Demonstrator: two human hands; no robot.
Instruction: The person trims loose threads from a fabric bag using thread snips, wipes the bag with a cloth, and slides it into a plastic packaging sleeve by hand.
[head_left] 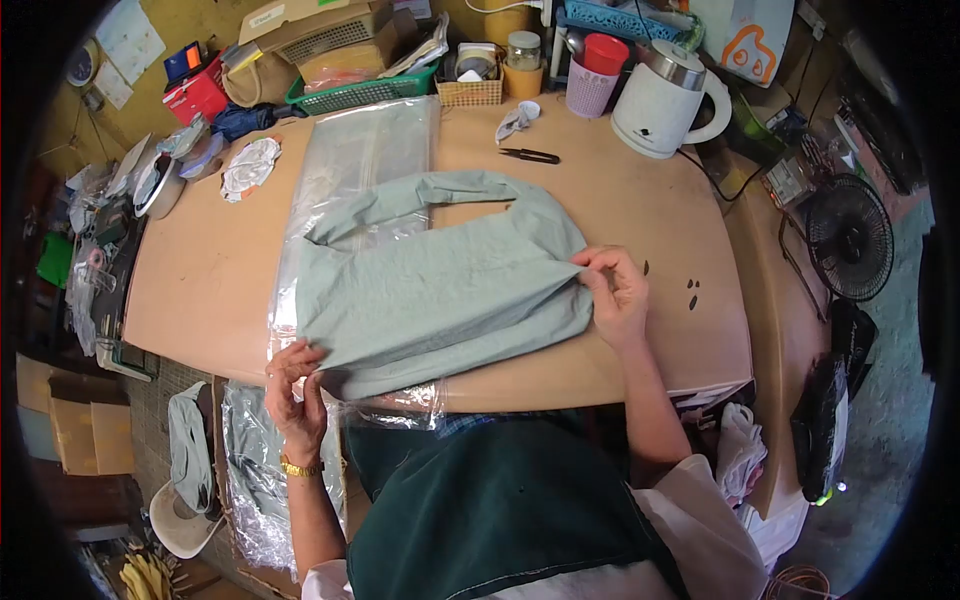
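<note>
A soft, matte grey-green cloth [420,275], shaped like a bag with a long looped strap, lies slightly wrinkled across the middle of the smooth tan bench [650,210], its loop at the far side. The left hand [297,385] pinches its near left corner and the right hand [615,290] pinches its right edge, so the hands are well apart, with a long fold running between them. Glossy, crinkled clear plastic [365,145] lies partly under the cloth, reaching past its far and near edges; the cloth hides the middle of it. Beyond the cloth are small dark snips [530,156], a crumpled white scrap [516,122] and a white kettle [657,105] with a metallic top. The small dark pieces [692,294] to the right are hard to identify, and the round fan [850,237] is partly in shadow.
</note>
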